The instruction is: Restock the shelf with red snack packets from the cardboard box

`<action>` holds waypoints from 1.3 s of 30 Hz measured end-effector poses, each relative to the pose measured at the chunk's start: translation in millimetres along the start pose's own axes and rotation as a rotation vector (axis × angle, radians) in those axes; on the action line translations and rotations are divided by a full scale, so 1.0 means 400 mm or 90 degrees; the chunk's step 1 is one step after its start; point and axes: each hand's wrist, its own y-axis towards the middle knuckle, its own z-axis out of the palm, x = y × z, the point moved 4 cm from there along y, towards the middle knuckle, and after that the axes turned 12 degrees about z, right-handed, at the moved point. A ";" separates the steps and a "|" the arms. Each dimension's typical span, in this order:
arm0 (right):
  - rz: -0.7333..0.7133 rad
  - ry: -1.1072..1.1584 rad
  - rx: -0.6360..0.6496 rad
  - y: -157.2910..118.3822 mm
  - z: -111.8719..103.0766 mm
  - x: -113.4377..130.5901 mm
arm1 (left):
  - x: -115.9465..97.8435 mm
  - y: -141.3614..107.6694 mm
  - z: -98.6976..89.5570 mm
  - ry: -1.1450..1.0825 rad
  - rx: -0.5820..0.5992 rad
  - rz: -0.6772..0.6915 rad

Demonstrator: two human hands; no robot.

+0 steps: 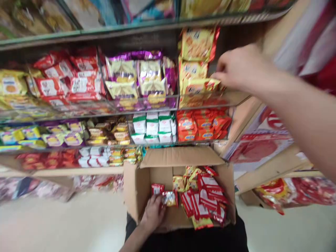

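My right hand (237, 71) reaches to the upper shelf, its thumb and fingers pinched at the right edge of a yellow snack packet (195, 86). Similar yellow packets (198, 43) stand behind and above that one in the same compartment. Below, an open cardboard box (181, 155) rests at my lap. My left hand (153, 214) is inside its left part, fingers curled at the edge of a small gold-and-red snack packet (169, 198). Just above those fingertips lies a red packet (157, 189). A pile of red packets (201, 201) with some yellow ones fills the box's right side.
Purple-and-cream packets (151, 77) and red-and-white packets (84, 84) fill compartments to the left. Orange-red packets (203, 124) sit one shelf lower behind a clear lip. A wooden shelf upright (238, 119) stands at the right, near my forearm. Pale floor (86, 217) shows below.
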 end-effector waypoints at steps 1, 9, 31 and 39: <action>-0.022 -0.028 -0.011 -0.052 -0.007 -0.009 | 0.014 -0.022 0.022 0.010 0.032 -0.028; 0.030 0.251 0.271 -0.718 0.272 -0.101 | -0.034 0.033 0.034 0.047 0.040 0.005; 0.419 0.624 0.318 -0.803 0.403 -0.014 | -0.289 0.063 -0.134 -0.607 -0.082 0.049; 0.501 0.636 0.267 -0.745 0.379 0.025 | -0.317 0.065 -0.165 -0.695 -0.210 0.004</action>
